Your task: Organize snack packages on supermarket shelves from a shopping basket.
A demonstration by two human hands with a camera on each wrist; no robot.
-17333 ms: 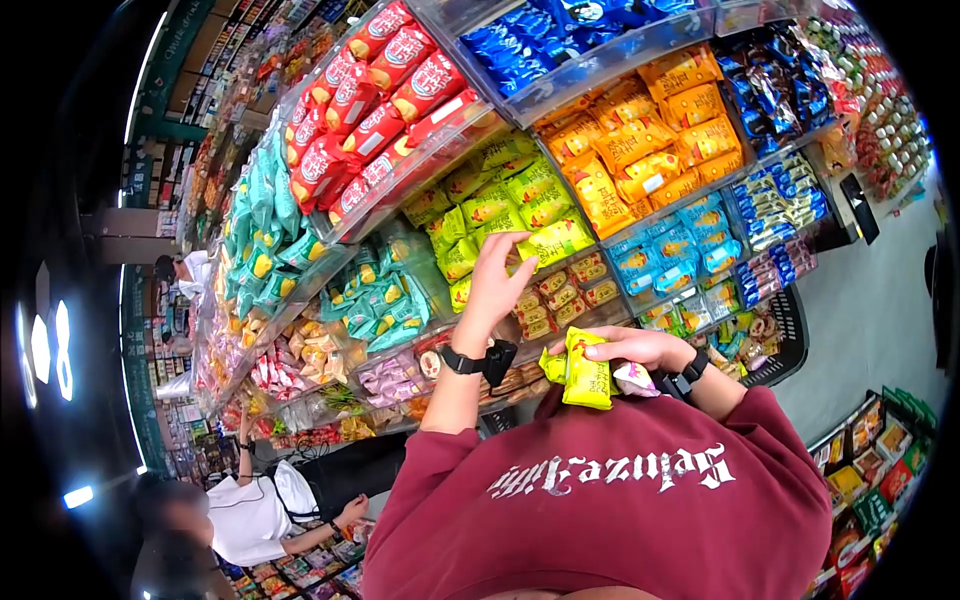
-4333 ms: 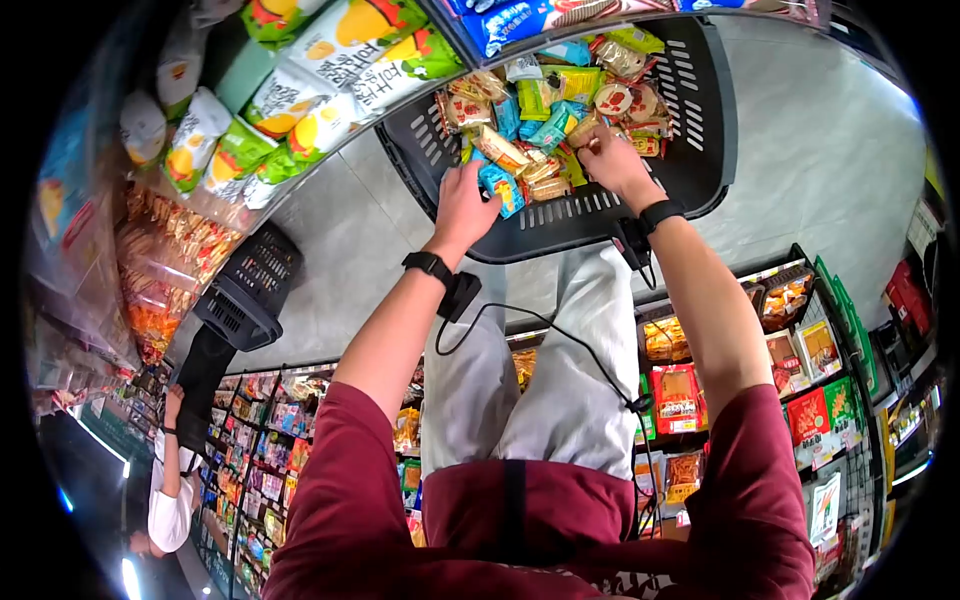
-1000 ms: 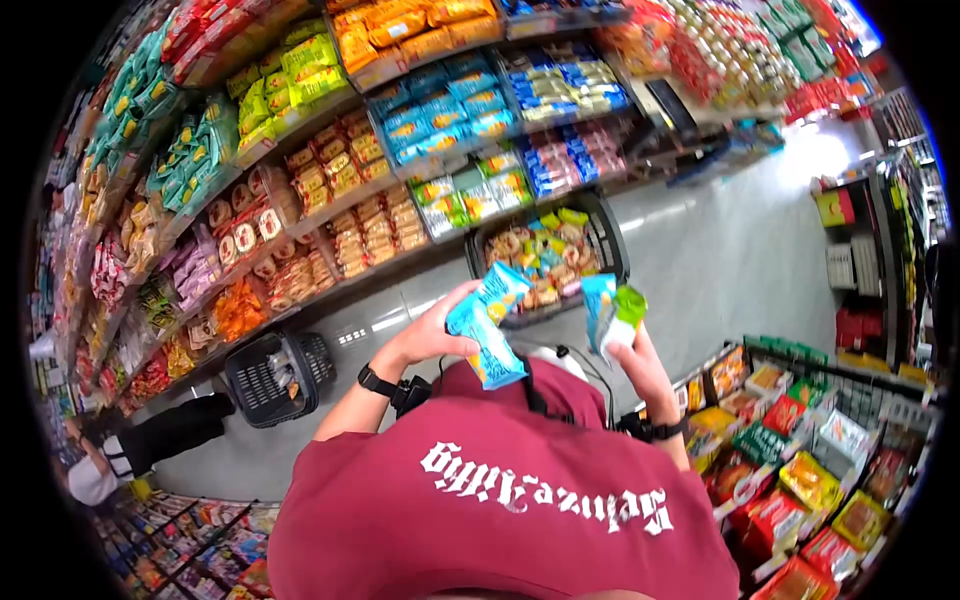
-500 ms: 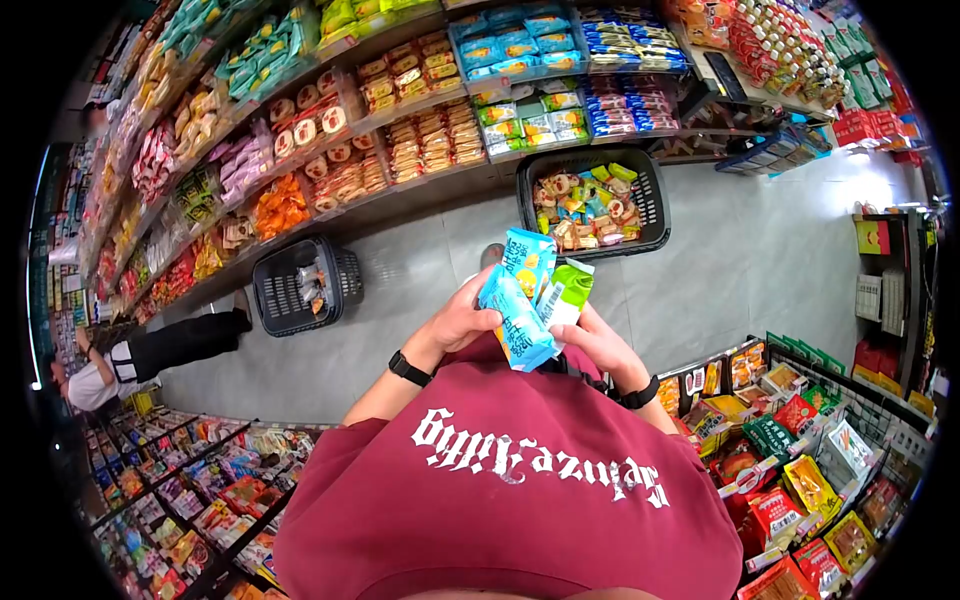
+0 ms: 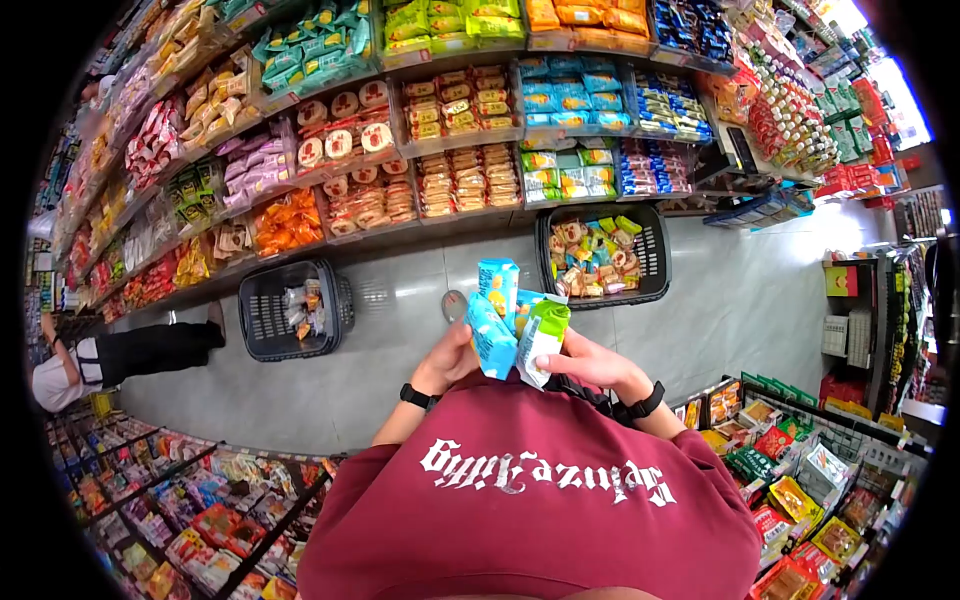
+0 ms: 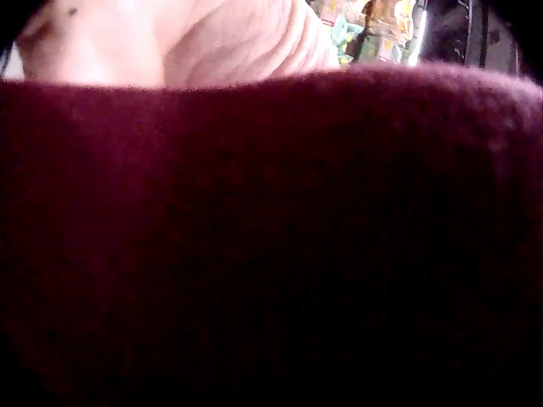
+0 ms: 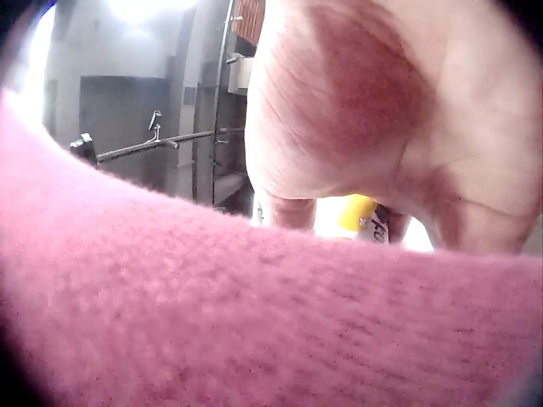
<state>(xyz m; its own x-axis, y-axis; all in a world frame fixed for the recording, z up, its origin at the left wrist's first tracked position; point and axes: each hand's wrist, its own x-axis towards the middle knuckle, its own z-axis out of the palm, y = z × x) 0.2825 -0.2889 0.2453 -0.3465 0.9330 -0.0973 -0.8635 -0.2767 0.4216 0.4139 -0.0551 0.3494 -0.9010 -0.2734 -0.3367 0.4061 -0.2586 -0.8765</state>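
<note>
In the head view both hands are close together in front of the maroon shirt [image 5: 530,480]. My left hand [image 5: 448,360] grips blue snack packets [image 5: 491,338], one of them standing up above the others. My right hand [image 5: 598,364] holds a green and white snack packet [image 5: 543,340], thumb across its front. Part of another blue packet shows between the two groups. Maroon cloth fills most of the left wrist view, with a piece of the left hand [image 6: 246,38] above it. In the right wrist view a white and yellow packet [image 7: 360,212] shows under the palm.
A black shopping basket [image 5: 661,262] heaped with mixed snacks stands on the floor by the shelves. Farther left is a second basket [image 5: 258,318] with a few items. Stepped bins of wrapped snacks [image 5: 465,185] line the front. Another person [image 5: 150,352] stands at far left.
Earlier one hand was at the green packets in the bins, then both were in the basket. A second ago the hands were apart, each with packets; now they are together.
</note>
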